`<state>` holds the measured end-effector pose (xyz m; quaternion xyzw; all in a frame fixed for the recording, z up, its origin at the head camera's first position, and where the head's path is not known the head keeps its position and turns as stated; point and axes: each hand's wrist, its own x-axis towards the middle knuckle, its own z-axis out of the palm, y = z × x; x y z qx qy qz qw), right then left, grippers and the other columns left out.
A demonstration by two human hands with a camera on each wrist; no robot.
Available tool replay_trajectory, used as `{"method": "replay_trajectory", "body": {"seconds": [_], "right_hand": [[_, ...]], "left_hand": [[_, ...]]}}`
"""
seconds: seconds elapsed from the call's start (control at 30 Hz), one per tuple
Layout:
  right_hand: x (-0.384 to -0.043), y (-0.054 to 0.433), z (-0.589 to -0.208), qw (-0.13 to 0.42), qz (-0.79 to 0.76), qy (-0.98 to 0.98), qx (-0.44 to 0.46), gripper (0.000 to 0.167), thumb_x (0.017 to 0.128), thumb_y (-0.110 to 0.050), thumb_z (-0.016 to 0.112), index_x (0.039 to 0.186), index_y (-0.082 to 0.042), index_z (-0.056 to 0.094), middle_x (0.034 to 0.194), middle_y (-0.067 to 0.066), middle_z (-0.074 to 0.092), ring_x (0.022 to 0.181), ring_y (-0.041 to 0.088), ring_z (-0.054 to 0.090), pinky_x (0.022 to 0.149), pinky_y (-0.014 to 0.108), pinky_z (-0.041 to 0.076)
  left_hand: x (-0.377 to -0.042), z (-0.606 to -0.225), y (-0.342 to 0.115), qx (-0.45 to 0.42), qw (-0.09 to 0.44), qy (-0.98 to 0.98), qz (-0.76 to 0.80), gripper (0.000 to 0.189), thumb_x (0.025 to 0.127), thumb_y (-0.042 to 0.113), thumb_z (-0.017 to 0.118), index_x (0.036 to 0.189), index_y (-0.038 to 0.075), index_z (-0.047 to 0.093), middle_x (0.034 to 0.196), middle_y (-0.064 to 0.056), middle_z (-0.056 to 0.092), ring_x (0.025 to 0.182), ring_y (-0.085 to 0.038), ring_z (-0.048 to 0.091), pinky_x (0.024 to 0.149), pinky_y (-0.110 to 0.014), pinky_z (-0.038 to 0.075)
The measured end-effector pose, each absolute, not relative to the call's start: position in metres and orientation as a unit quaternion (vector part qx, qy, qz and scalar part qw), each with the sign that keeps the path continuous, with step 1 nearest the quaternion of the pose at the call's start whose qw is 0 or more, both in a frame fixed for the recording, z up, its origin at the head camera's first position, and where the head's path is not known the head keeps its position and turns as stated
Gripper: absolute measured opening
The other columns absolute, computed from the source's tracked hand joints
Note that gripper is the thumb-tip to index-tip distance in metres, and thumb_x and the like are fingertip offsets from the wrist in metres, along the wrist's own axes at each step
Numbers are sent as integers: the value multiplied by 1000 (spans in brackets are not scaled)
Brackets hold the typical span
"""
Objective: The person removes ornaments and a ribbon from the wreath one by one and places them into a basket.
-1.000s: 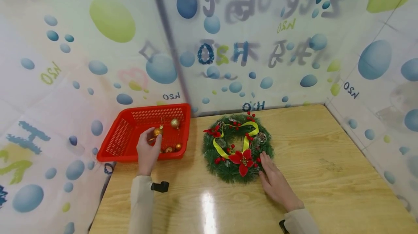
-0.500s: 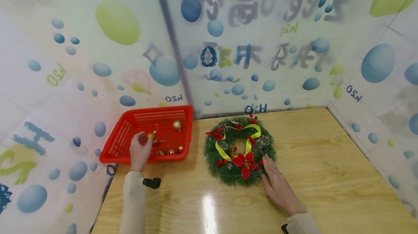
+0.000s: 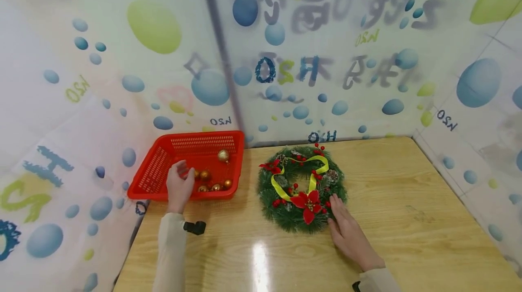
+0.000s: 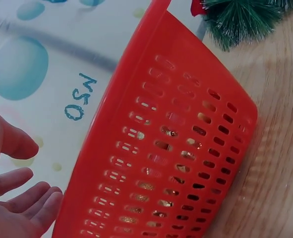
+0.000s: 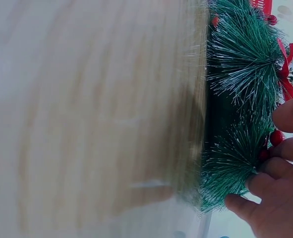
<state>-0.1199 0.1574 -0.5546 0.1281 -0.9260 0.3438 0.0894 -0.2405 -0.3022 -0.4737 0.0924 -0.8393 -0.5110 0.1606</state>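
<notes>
In the head view my left hand (image 3: 180,185) hovers over the front left of a red plastic basket (image 3: 235,163). Its fingers are loosely bent with nothing between them, as the left wrist view of the hand (image 4: 20,183) also shows. Several gold Christmas baubles lie in the basket, among them a glittery bauble (image 3: 223,155) at the back and a shiny bauble (image 3: 228,184) at the front right. My right hand (image 3: 354,235) rests with extended fingers on the right edge of a green Christmas wreath (image 3: 277,213). The fingertips (image 5: 240,204) touch its needles in the right wrist view.
The wreath carries a red poinsettia (image 3: 307,206), a yellow ribbon (image 3: 279,186), pinecones and red berries. Both wreath and basket stand on a wooden table (image 3: 408,219). A patterned wall covering (image 3: 346,79) encloses the back and sides.
The gold bauble that my left hand pinched was lowered and let go, and now lies among the others in the basket. My right hand stays at the wreath.
</notes>
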Motion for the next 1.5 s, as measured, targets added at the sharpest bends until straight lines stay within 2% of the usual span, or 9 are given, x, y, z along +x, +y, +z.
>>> {"method": "replay_trajectory", "body": {"seconds": [0.1,0.23,0.33,0.4,0.7,0.83,0.97,1.13,1.5], "right_hand": [[-119,158,-555,86,346,-926,127,62,105,-13,53,157,5,26,165,24,24,150,45,27,114,8,0],[-119,159,-555,83,342,-928,121,62,105,-14,53,158,4,25,165,24,24,151,44,26,124,36,17],[-119,160,-555,84,339,-930,118,62,105,-13,53,158,4,25,165,24,23,151,44,26,118,56,27],[-119,161,-555,86,338,-930,119,62,104,-13,53,158,4,26,165,24,24,151,45,27,115,59,29],[-119,162,-554,90,339,-929,121,63,103,-11,54,157,4,27,164,25,25,150,45,28,117,58,29],[-119,162,-555,98,341,-926,125,62,104,-11,54,157,5,27,164,25,26,150,45,28,125,34,16],[-119,162,-556,111,347,-922,134,60,104,-11,53,157,6,28,164,26,26,149,47,29,118,14,3],[-120,161,-556,114,348,-920,137,61,105,-11,53,157,4,27,164,25,26,149,46,29,123,24,10],[-119,158,-558,114,358,-916,139,59,105,-11,52,156,6,28,164,25,27,150,47,28,118,14,2]], "left_hand": [[-240,-474,-299,95,157,-838,-513,44,104,16,55,144,2,45,141,-20,49,129,-35,52,111,-51,46],[-240,-474,-290,86,156,-839,-515,43,104,16,55,144,2,46,140,-21,50,128,-34,53,111,-51,46],[-239,-473,-279,70,157,-841,-513,42,104,16,56,143,2,47,138,-20,52,126,-33,54,110,-50,47],[-238,-473,-271,57,157,-842,-513,41,103,15,57,142,2,48,136,-19,54,124,-31,55,109,-49,48],[-234,-469,-223,-3,167,-833,-528,36,101,10,59,135,1,54,129,-17,59,118,-30,58,106,-50,50],[-232,-470,-195,-44,166,-824,-540,33,100,7,61,132,-1,57,127,-20,61,116,-31,61,104,-50,52],[-228,-475,-168,-70,156,-818,-549,31,99,7,64,128,0,60,123,-19,64,113,-30,63,102,-48,54],[-219,-482,-141,-75,115,-809,-572,30,99,7,64,128,2,61,122,-18,64,114,-30,63,103,-47,54],[-213,-502,-114,-85,111,-814,-564,30,93,-5,65,123,-9,62,115,-25,65,106,-36,64,94,-48,57]]}}
